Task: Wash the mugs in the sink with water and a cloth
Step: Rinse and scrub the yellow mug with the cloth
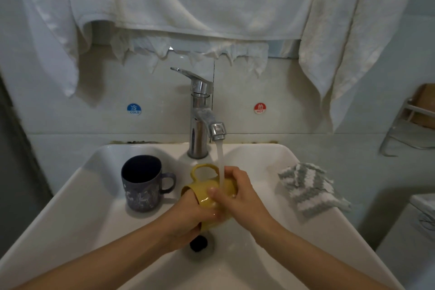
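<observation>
Left hand (188, 218), right hand (243, 196) clasp yellow mug (200, 192).

I can read two round stickers on the tiled wall (294, 113) behind the faucet (200, 113). To the left of the faucet, a blue sticker (134, 109) carries the character 冷 above the word COLD. To the right of the faucet, a red sticker (259, 108) carries 热 above HOT. I can read nothing else.
</observation>
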### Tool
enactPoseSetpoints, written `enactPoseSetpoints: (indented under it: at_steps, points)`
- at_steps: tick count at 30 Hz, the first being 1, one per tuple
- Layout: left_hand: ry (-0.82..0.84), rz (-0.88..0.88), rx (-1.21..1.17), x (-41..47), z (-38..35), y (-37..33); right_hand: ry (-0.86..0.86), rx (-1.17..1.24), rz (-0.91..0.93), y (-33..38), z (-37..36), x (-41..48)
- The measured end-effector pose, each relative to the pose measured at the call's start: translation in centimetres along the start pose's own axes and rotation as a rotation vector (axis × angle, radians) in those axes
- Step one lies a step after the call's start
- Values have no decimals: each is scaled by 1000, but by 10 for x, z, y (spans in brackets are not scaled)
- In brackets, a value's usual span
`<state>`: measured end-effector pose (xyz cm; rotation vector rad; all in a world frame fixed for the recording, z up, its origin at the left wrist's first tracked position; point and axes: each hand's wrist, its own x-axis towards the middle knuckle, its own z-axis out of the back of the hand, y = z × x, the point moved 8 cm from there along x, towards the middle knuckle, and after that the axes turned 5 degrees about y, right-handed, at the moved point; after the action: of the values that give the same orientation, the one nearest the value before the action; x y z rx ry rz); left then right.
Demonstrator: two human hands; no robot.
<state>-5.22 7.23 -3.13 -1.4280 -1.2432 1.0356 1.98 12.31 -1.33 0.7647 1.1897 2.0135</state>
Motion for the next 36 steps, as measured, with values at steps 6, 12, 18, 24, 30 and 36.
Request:
enactPoseSetpoints:
  at_steps: [6,12,18,24,30,36]
  points:
    - [-63,-1,-95,-3,10,-6,-49,326,1,-9,23,3]
    - [-175,34,-290,-9,6,-5,83,327,-127,-19,0,1]
    - [-273,52,-322,-9,10,0,113,274,-91,-16,4,1]
    - [-259,51,-314,-8,8,2,55,249,-121,-18,2,-2]
    - [-264,62,-347,-4,13,5,114,344,-160,-21,1,1]
    - [-326,85,-309,-3,14,10,69,309,-191,-24,3,1]
